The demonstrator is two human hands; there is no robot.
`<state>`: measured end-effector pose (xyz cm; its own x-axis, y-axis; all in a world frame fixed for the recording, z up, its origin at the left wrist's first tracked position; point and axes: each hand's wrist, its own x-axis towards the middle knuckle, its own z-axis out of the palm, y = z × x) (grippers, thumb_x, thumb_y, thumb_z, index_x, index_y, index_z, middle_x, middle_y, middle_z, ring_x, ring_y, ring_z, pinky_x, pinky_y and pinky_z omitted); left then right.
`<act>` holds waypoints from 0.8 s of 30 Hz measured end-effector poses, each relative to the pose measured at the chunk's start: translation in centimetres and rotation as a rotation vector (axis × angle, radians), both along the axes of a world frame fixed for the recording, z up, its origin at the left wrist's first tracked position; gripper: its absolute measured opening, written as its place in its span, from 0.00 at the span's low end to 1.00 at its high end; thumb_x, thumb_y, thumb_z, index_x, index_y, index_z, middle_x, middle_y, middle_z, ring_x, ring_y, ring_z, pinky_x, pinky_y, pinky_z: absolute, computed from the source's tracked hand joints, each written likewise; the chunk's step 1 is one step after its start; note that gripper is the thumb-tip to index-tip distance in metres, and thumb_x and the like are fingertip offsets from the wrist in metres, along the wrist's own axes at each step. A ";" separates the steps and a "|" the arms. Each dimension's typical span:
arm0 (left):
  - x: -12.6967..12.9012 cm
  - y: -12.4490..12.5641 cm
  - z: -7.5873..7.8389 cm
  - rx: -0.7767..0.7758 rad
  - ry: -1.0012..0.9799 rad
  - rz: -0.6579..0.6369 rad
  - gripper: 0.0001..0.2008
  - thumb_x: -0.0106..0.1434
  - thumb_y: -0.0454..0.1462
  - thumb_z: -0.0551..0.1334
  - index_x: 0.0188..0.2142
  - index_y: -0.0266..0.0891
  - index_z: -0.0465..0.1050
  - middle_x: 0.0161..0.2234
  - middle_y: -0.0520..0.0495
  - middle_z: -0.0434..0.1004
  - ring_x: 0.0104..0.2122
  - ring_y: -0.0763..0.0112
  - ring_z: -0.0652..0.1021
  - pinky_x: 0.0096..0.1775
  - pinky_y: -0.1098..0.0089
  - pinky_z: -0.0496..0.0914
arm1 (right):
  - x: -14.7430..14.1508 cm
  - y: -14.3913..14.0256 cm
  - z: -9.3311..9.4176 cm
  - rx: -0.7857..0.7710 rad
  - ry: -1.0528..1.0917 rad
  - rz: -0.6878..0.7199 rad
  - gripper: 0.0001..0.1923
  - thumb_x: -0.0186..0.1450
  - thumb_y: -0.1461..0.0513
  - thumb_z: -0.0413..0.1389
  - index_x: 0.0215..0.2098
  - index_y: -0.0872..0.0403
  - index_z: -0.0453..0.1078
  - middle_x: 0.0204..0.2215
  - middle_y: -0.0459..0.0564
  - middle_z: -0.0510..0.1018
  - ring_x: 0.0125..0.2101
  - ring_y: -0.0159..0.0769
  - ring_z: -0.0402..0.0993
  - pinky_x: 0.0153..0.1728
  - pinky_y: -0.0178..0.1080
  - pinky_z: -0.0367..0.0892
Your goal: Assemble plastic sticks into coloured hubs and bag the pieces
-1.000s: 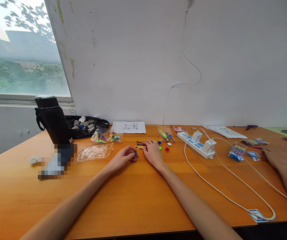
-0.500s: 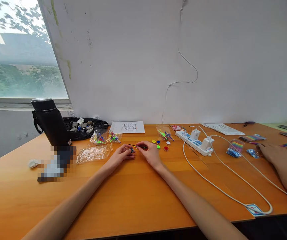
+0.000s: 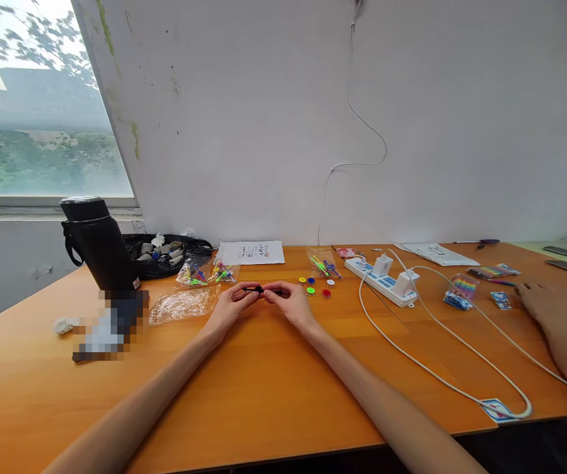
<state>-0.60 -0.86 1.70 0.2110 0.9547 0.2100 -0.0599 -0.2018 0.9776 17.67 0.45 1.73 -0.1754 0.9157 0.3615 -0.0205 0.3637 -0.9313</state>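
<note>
Head view. Just beyond our right hand lie small coloured discs on the bench, and past them a clear bag of coloured sticks. Beyond our left hand sit two more bags of sticks; to its left lies an empty clear bag, and further left stands a black flask with a black pouch behind it. A printed sheet lies at the wall, straight ahead of both hands. Well to the right runs a white power strip with its cable looping toward the bench edge. Another person's hand rests at the far right, near rainbow packets. Nothing stands between our hands and the discs.

Both hands are narrowed to a pinch, fingertips meeting over a thin dark stick held level between them, just above the bench. A small piece seems threaded on it; too small to tell.

Against half a second ago: our hands have lifted slightly and drawn together, the stick now gripped from both ends, where before the left hand pressed a small dark piece to the bench.
</note>
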 end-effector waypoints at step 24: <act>-0.3 0.4 0.4 0.117 -0.027 0.133 0.23 0.55 0.49 0.70 0.43 0.36 0.76 0.47 0.39 0.81 0.45 0.57 0.81 0.51 0.55 0.74 | -0.9 -0.9 -1.1 -0.035 -0.192 0.158 0.17 0.66 0.47 0.54 0.36 0.53 0.66 0.25 0.47 0.79 0.26 0.35 0.76 0.30 0.35 0.70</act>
